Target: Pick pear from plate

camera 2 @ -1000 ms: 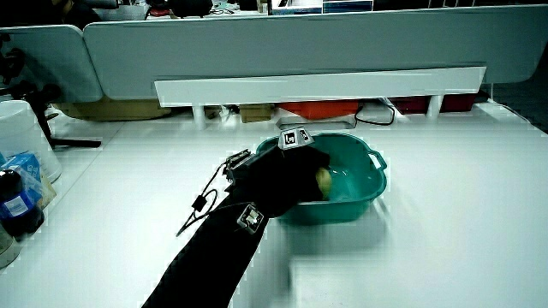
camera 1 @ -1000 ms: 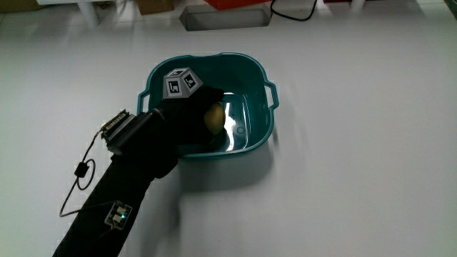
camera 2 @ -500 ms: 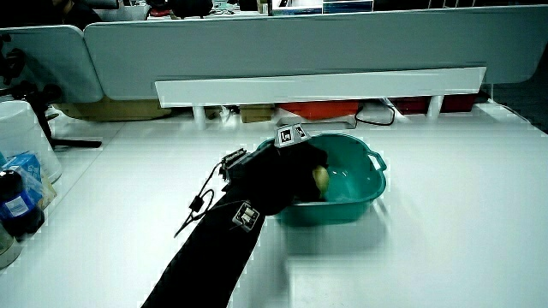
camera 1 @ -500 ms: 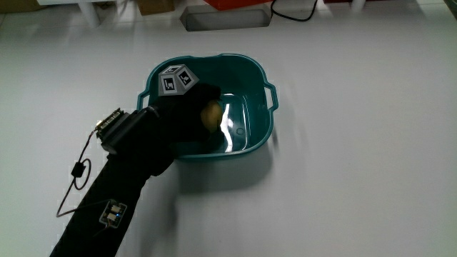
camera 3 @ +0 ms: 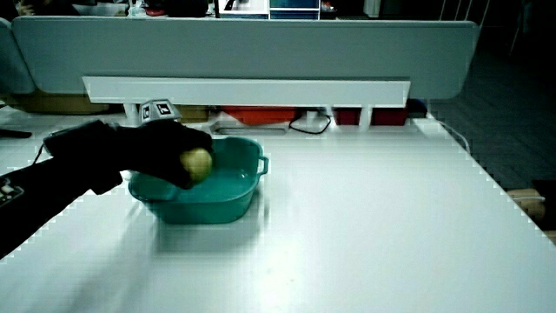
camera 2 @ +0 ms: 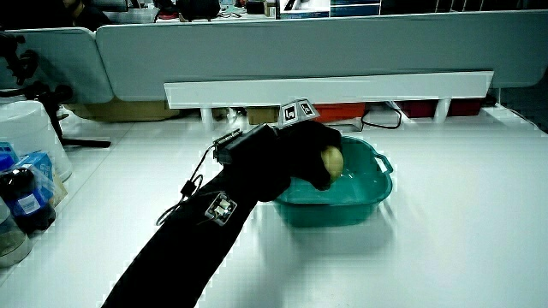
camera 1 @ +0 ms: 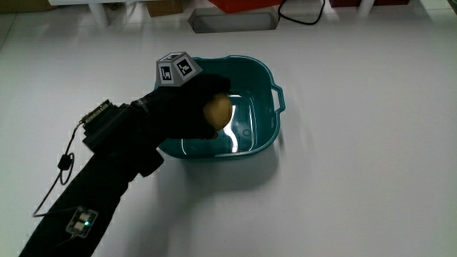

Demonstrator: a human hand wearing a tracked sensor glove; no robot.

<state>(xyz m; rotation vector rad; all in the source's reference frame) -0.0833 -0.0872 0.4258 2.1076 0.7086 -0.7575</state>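
The hand in its black glove hangs over the teal basin, fingers curled around a yellow-green pear. The pear is held above the basin's rim in both side views, clear of the basin floor. From the low angle the pear pokes out of the glove just above the basin. A small patterned cube rides on the back of the hand. The forearm runs from the basin toward the person.
A low white shelf and a grey partition stand at the table's edge farthest from the person. A white bucket and bottles sit beside the forearm near the table's edge. A thin cable trails from the forearm.
The hand has risen out of the basin with the pear in its grasp; earlier it was down inside the basin.
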